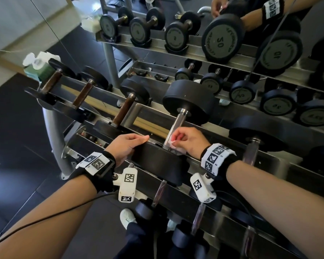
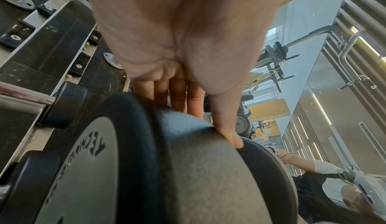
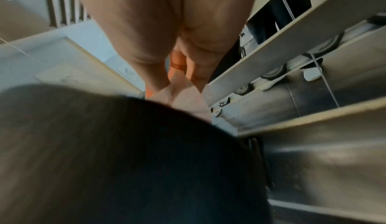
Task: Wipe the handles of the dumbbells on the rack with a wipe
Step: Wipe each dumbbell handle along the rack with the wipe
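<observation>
A large black dumbbell lies on the top rail of the rack [image 1: 105, 107], its steel handle [image 1: 177, 124] running up to the far head [image 1: 189, 101]. My right hand [image 1: 185, 141] pinches a small white wipe [image 1: 173, 146] against the lower end of that handle. My left hand [image 1: 127, 144] rests with straight fingers and thumb over the near head [image 1: 157, 161]; the left wrist view shows the thumb [image 2: 231, 133] lying on that black head [image 2: 198, 169]. The right wrist view is blurred, with the hand [image 3: 181, 79] behind the dark head [image 3: 125, 161].
To the left on the same rail sit three smaller dumbbells with brown handles [image 1: 123, 112]. A pack of wipes [image 1: 39, 66] stands at the rail's far left end. More dumbbells fill the lower rails and the mirror behind. My shoe [image 1: 126, 217] is on the dark floor.
</observation>
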Demonstrator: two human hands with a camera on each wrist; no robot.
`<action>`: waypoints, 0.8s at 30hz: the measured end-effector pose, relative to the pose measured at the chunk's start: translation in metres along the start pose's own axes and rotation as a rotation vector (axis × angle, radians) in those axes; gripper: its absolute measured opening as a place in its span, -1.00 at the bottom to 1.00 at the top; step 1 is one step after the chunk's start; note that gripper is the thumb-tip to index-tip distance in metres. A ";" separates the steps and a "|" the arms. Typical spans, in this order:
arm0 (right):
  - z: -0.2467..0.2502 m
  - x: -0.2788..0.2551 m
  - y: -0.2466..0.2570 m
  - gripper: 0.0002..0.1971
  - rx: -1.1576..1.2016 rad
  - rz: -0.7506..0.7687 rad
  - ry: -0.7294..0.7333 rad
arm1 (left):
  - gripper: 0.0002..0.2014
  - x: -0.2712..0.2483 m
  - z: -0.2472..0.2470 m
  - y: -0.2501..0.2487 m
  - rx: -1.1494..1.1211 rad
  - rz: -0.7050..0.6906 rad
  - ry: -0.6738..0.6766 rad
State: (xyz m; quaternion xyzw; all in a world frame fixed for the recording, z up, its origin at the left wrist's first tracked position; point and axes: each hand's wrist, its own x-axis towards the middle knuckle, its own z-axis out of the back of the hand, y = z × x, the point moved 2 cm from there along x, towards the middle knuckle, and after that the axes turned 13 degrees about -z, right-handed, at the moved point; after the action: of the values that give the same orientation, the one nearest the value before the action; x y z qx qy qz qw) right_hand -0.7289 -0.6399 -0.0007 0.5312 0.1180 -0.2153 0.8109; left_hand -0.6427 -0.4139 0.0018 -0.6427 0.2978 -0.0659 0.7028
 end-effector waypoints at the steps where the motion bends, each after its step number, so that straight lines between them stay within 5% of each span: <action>1: 0.002 0.003 0.001 -0.77 -0.013 0.010 -0.009 | -0.40 -0.001 0.000 -0.001 -0.006 0.002 -0.005; 10: 0.001 0.006 0.001 -0.79 0.237 -0.101 -0.169 | -0.37 -0.003 0.000 -0.003 0.034 0.016 0.009; 16: -0.005 -0.025 0.006 -0.90 -0.019 -0.113 0.085 | -0.31 -0.006 -0.002 -0.003 0.002 -0.010 0.012; 21: 0.017 -0.017 -0.011 -0.87 0.336 -0.327 -0.187 | -0.31 -0.005 -0.002 -0.001 -0.014 -0.032 -0.001; 24: 0.022 -0.006 -0.020 -0.87 0.313 -0.443 -0.286 | -0.32 -0.004 0.001 0.001 0.024 -0.027 0.020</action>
State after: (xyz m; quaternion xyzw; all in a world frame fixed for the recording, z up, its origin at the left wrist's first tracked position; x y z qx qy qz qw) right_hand -0.7449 -0.6657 -0.0057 0.5754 0.0810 -0.4749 0.6609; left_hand -0.6456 -0.4106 0.0018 -0.6374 0.2956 -0.0854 0.7064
